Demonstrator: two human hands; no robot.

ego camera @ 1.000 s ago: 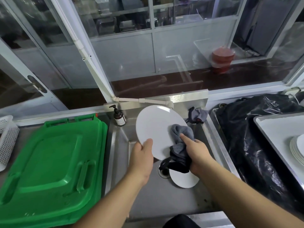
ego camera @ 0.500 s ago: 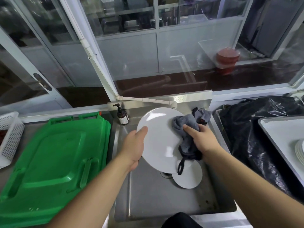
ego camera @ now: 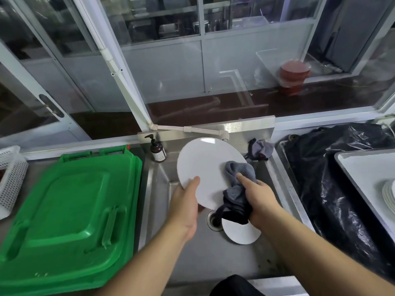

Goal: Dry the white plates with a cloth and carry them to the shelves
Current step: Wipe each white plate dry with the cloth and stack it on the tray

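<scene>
Stainless steel sink basin point(ego camera: 192, 259) lies below both hands, backed by glazed partitions. Left of the left hand point(ego camera: 184, 207), a green plastic lid point(ego camera: 70, 212) covers the tabletop; a white perforated basket point(ego camera: 9, 176) sits beyond it. A brown pump bottle point(ego camera: 157, 151) stands at the basin's far corner, above the left hand. A white pipe faucet point(ego camera: 198, 130) runs behind the held plate. A second grey rag point(ego camera: 259, 149) lies above the right hand point(ego camera: 259, 198); a black plastic bag point(ego camera: 333, 178) and a white tray point(ego camera: 367, 169) carrying stacked plates point(ego camera: 389, 194) lie to its right.

Left hand grips the large white plate point(ego camera: 205, 167) at its lower-left rim, thumb on the face. The plate is tilted, face toward the camera, long axis running from upper left to lower right. Right hand clutches the grey cloth point(ego camera: 239, 184), forefinger pressing it against the plate's right side. A smaller white plate point(ego camera: 241, 232) lies flat in the basin under the right hand, beside the drain point(ego camera: 212, 220).

Compared with half a second earlier, the cloth sits lower and more inward on the plate's face, and the left hand's grip is further round toward the plate's lower edge.
</scene>
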